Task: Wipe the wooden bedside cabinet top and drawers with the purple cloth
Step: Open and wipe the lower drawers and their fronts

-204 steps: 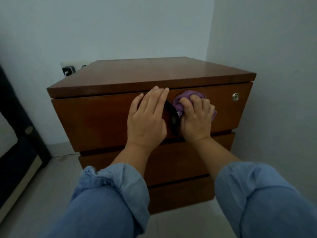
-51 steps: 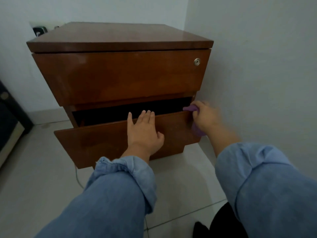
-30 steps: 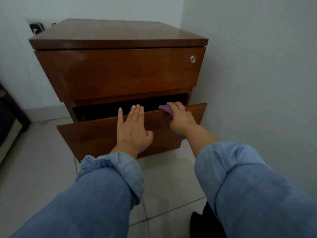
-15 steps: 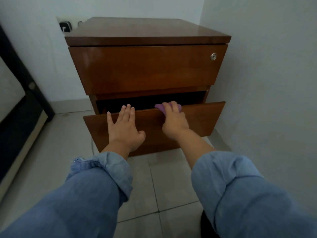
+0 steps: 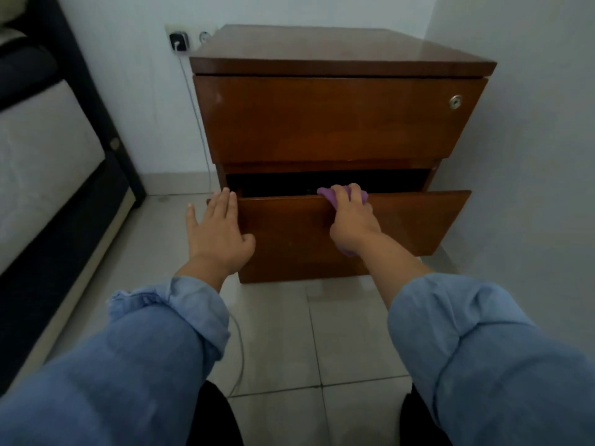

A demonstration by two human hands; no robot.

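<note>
A bed (image 5: 42,175) with a dark frame runs along the 9 o'clock side of the view, above a pale tiled floor (image 5: 338,342). The wooden bedside cabinet (image 5: 335,120) stands toward 12 o'clock in the corner of two white walls, its glossy top bare. Its upper drawer is closed and carries a small round lock (image 5: 455,102) at the 2 o'clock corner of its front. The lower drawer (image 5: 409,223) is pulled out, its dark inside showing behind the front panel.

Two blue rolled sleeves reach in from 6 o'clock. The left hand (image 5: 219,235) lies flat with its fingers straight and spread, holding nothing, at the 9 o'clock end of the open drawer's front, fingertips at its top edge. The right hand (image 5: 352,220) is near the middle of that front, its fingers curled over the top edge and gripping the purple cloth (image 5: 328,196), which drapes over the edge; a bit of it also shows below the wrist.

On the wall at 11 o'clock, a socket (image 5: 178,40) holds a black plug, and a thin cable (image 5: 206,149) hangs from it down beside the cabinet to the floor.
</note>
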